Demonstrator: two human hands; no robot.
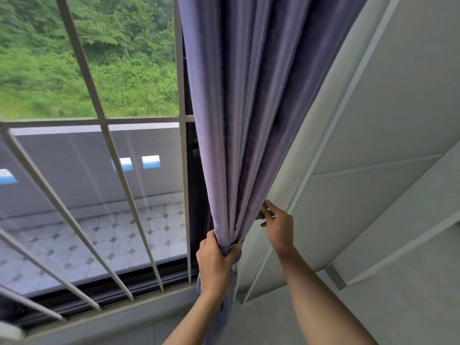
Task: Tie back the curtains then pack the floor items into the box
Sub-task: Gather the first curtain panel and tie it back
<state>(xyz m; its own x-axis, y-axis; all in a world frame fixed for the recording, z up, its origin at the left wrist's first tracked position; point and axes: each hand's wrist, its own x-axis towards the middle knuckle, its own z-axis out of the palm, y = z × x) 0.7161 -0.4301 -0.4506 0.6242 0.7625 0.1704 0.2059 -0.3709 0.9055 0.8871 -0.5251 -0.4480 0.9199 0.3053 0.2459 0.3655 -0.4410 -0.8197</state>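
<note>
Nearest me, my left hand (216, 258) is clenched around the gathered purple curtain (239, 120), fingers wrapped over a band of the same cloth at the waist of the bundle. Just up and to the right, my right hand (277, 226) pinches the curtain's outer fold, beside the white wall (373, 195) and right of the barred window (99, 170). I judge the tie-back step is under way; next the band needs securing, and the floor items and box are out of view.
</note>
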